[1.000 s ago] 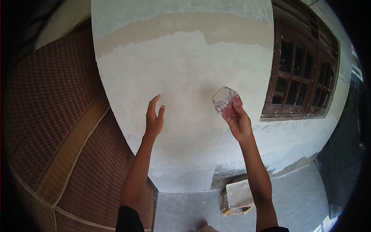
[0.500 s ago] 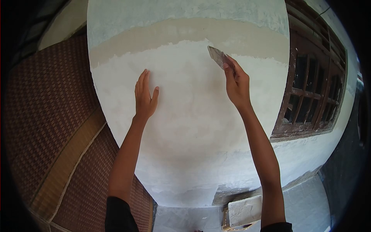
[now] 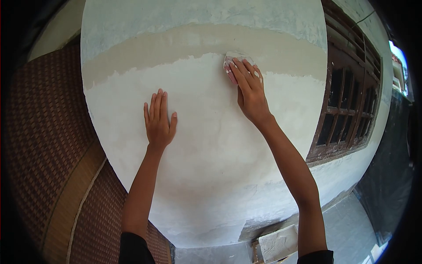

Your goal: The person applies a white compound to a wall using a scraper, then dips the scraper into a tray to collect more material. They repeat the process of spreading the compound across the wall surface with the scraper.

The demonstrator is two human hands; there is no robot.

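My left hand [image 3: 159,123] lies flat against the white wall [image 3: 202,132], its fingers spread and pointing up. My right hand [image 3: 249,90] grips a putty scraper [image 3: 230,72], whose pinkish body is smeared with white paste. The scraper is held against the wall at the lower edge of a beige band [image 3: 184,42]. Below that band the surface is white; above it the wall is pale and mottled. My right fingers cover much of the scraper, and its blade edge is mostly hidden.
A brown wooden window [image 3: 347,105] with glass panes is set in the wall at right. Woven brown matting [image 3: 48,132] stands at left. A paste-smeared tray [image 3: 278,243] sits low by the wall, above a grey floor [image 3: 211,254].
My right hand has turned, bringing its back into view and laying the scraper flatter on the wall. My left hand's fingers have spread, and the view has shifted slightly.
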